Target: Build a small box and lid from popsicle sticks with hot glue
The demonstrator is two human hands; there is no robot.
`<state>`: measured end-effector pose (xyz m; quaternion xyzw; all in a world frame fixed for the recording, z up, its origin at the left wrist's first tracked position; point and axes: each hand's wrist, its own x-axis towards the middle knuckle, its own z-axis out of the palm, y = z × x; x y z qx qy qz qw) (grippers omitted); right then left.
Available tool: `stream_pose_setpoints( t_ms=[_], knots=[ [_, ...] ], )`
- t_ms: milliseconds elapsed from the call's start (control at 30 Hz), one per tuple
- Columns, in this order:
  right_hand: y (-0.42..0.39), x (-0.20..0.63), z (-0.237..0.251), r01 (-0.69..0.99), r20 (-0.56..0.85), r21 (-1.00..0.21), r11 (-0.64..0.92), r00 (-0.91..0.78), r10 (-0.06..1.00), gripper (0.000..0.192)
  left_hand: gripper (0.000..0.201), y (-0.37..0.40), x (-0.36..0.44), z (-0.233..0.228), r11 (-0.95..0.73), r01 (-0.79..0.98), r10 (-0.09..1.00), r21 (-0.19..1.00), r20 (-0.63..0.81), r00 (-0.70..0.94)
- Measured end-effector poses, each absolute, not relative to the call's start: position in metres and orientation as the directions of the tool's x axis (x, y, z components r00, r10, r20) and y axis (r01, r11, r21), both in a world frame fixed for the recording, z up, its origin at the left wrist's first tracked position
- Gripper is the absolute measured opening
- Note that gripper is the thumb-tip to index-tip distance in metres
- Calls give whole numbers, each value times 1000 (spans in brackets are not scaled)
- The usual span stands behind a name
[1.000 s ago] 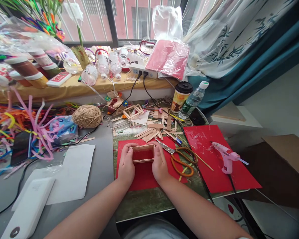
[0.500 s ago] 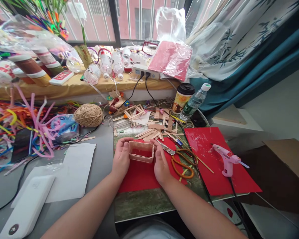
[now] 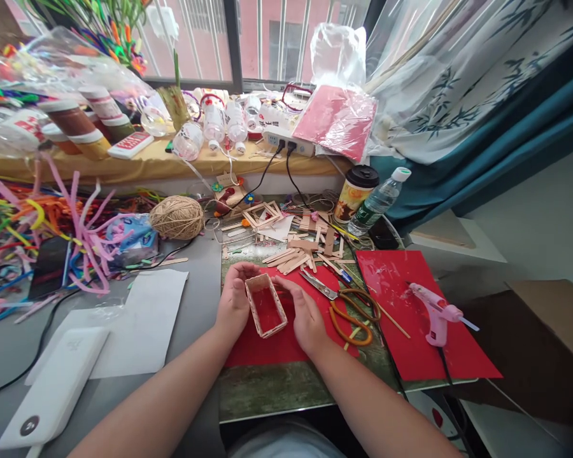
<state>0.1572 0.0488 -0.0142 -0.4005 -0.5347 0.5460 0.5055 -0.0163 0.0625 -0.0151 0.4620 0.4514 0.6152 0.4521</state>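
A small open box frame made of wooden craft sticks (image 3: 266,304) sits on a red paper sheet (image 3: 277,343), turned so its long side runs away from me. My left hand (image 3: 233,302) grips its left side. My right hand (image 3: 305,315) touches its right side with the fingertips near the far corner. Loose craft sticks (image 3: 293,257) lie just beyond the box. Orange-handled scissors (image 3: 346,305) lie right of my right hand.
A pink glue gun (image 3: 434,312) rests on a second red sheet (image 3: 410,312) at the right. A twine ball (image 3: 176,217), pipe cleaners (image 3: 52,222), white paper (image 3: 134,318), a coffee cup (image 3: 358,191) and a water bottle (image 3: 377,200) surround the mat.
Both hands have rotated the stick box about a quarter turn, from lying crosswise to pointing away from me. The view shifted slightly.
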Motion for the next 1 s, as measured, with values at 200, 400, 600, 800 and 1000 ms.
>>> stream_pose_setpoints(
  t_ms=[200, 400, 600, 800, 1000],
  knots=[
    [61, 158, -14, -441, -70, -896, -52, 23, 997, 54, 72, 66, -30, -11, -486, 155, 863, 860, 500, -69],
    [79, 212, 99, -350, 93, -932, 91, 10, 996, 50, 57, 72, -36, -8, -459, 115, 863, 881, 473, -180],
    [110, 269, 271, 273, 251, -918, 287, -158, 955, 61, 35, 72, -35, 1, -379, 25, 891, 925, 372, -261],
    [169, 268, 285, 930, -341, -254, 265, -342, 876, 58, 36, 65, -39, 8, -414, 45, 894, 909, 416, -169],
    [162, 231, 190, 907, -185, 209, 366, -330, 926, 45, 48, 63, -46, 14, -452, 10, 885, 892, 450, -118]
  ],
)
